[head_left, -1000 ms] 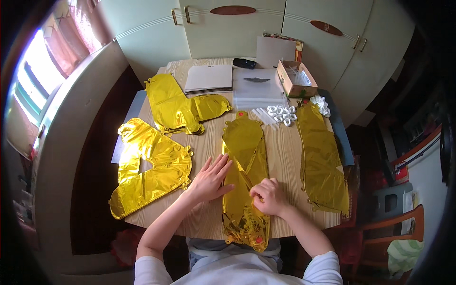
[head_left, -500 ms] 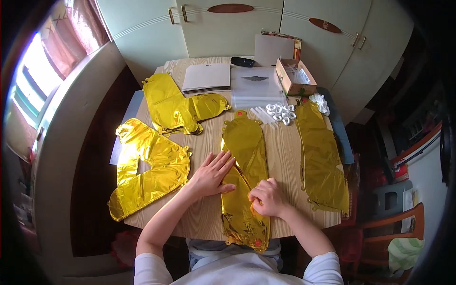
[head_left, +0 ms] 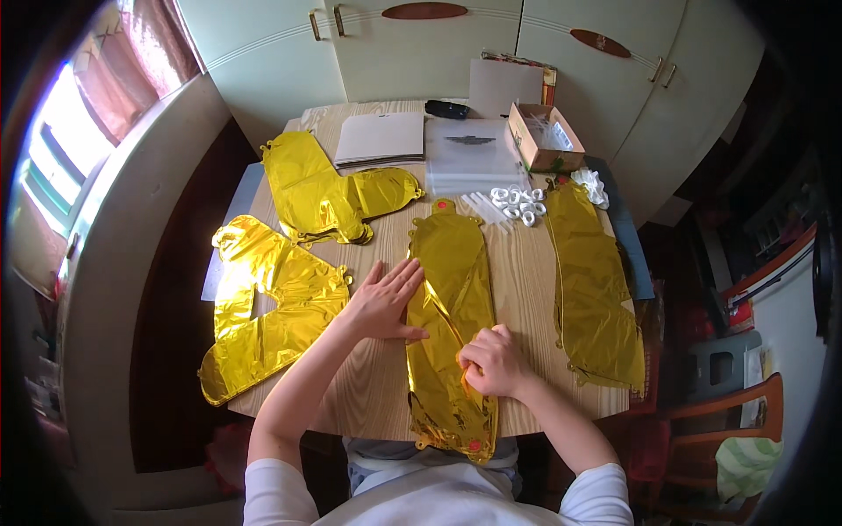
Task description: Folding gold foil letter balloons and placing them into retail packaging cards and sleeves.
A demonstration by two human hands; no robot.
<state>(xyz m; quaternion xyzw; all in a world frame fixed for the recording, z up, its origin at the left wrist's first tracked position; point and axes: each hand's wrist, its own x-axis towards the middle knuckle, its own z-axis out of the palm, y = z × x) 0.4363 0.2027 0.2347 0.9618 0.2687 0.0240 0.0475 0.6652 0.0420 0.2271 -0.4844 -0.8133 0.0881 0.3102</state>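
Note:
A long gold foil balloon (head_left: 447,254), deflated and folded lengthwise, lies in front of me with its near end at the table edge. My left hand (head_left: 386,301) rests flat with fingers stretched along its left edge, thumb out over the foil. My right hand (head_left: 495,361) is curled on its right side, pinching a fold of the foil, part of which is hidden under the fingers. More flat gold foil balloons lie around it: one at near left (head_left: 281,307), one at far left (head_left: 338,193) and one along the right side (head_left: 596,289).
Beyond the middle balloon are white ribbon rolls (head_left: 519,206) and clear tubes (head_left: 485,210). Farther back stand a stack of white sheets (head_left: 380,138), clear plastic bags (head_left: 474,158), a black case (head_left: 446,110) and an open box (head_left: 548,158). A wooden chair (head_left: 728,412) is at right.
My left hand has slid slightly away from me and to the left along the foil's edge. The right hand keeps its grip in nearly the same place.

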